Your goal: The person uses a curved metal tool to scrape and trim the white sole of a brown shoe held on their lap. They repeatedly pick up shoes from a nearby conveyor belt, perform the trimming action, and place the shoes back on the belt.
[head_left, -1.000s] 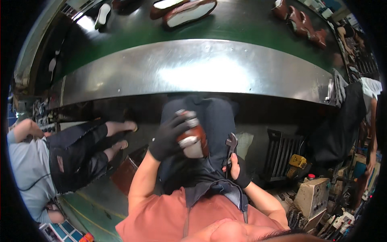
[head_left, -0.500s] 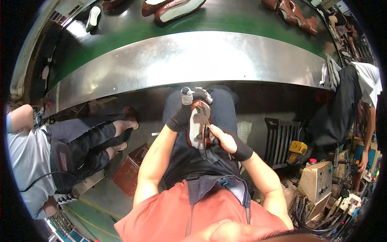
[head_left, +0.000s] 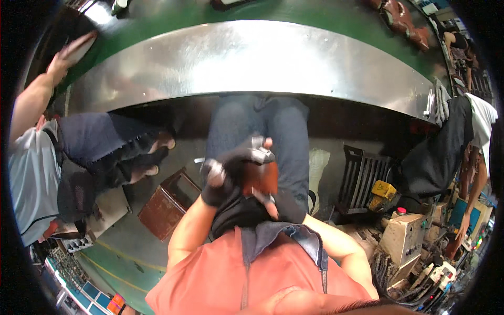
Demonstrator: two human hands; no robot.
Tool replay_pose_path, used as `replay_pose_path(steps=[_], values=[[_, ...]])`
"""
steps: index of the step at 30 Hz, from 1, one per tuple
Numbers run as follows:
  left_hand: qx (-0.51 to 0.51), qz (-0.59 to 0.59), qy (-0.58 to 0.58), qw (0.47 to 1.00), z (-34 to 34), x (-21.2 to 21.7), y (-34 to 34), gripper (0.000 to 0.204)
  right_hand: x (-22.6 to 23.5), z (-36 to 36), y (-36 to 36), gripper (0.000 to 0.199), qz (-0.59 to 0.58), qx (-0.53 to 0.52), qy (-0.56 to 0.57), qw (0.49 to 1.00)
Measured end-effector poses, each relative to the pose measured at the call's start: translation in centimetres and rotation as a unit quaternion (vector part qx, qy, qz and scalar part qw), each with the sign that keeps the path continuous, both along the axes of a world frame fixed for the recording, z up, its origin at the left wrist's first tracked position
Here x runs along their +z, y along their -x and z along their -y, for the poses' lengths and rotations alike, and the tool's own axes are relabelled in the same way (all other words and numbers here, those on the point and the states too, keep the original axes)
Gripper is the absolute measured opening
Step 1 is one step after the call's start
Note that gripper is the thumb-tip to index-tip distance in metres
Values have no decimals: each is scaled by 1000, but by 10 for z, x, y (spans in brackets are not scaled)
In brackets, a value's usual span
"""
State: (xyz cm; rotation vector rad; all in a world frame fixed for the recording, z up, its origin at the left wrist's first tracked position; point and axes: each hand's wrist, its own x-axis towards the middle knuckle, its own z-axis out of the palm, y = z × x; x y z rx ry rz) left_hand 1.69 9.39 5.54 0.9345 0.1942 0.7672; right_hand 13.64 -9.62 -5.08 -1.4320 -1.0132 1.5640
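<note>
Above my lap, a brown leather shoe [head_left: 261, 178] is held close to my body, with its smooth brown upper showing. My left hand [head_left: 236, 165], in a dark glove with pale wrapping on the fingertips, is closed over the shoe's far and left side. My right hand [head_left: 274, 203], with a dark band at the wrist, grips the near end, its fingers partly blurred by motion. The pale sole is hidden from view. Whether my right hand also holds a thin tool cannot be made out.
A metal-edged bench [head_left: 252, 63] runs ahead of my knees. Brown shoes [head_left: 401, 23] lie at its far right. On the left a co-worker's hand [head_left: 60, 63] reaches over the bench with a shoe. A brown box [head_left: 168, 205] stands left; a control box [head_left: 401, 239] stands right.
The shoe has turned from its pale sole to its brown upper and come nearer my body. Both hands moved with it. The co-worker on the left has stretched an arm over the bench.
</note>
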Motion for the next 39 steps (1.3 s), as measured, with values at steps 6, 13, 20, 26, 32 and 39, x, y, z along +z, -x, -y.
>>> replay_pose_path(steps=[6,13,20,26,32,39], values=[[80,-209,46,973,70,-41,27,74,40,42,-38,34,253,208,-279,903],[44,-215,-64,974,60,-66,28,86,36,45,-45,34,329,190,-329,865],[-87,-181,262,944,1,-87,18,54,139,-55,-56,17,233,148,-62,959],[169,-552,-187,795,11,-75,-32,49,81,-109,-88,50,14,-50,189,981],[174,-428,-126,878,45,-103,-11,73,87,-107,-121,43,108,83,66,988],[202,-463,-250,826,63,-124,-24,84,108,-118,-115,43,460,279,-43,842]])
